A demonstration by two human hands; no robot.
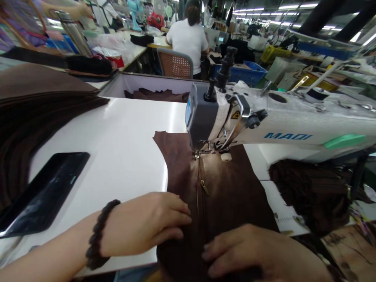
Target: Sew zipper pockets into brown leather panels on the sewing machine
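Note:
A dark brown fabric piece (235,188) lies under the needle area of a sewing machine (205,121). Set lengthwise in it is a zipper (201,168) with a brass-coloured zipper pull (204,186), just in front of the presser foot (197,156). My left hand (147,223), a dark beaded bracelet at its wrist, rests its fingers on the fabric's left side, left of the zipper line. Nearer to me, my right hand (243,250) lies over the fabric right of that line, fingers extended. Its lower part is dark and partly cut off.
Left on the white tabletop (129,141) are a black phone (47,188) and a stack of brown pieces (38,109). A bundle of dark brown pieces (308,192) sits right. Behind the table, a person in white (188,39) sits on a chair (175,64).

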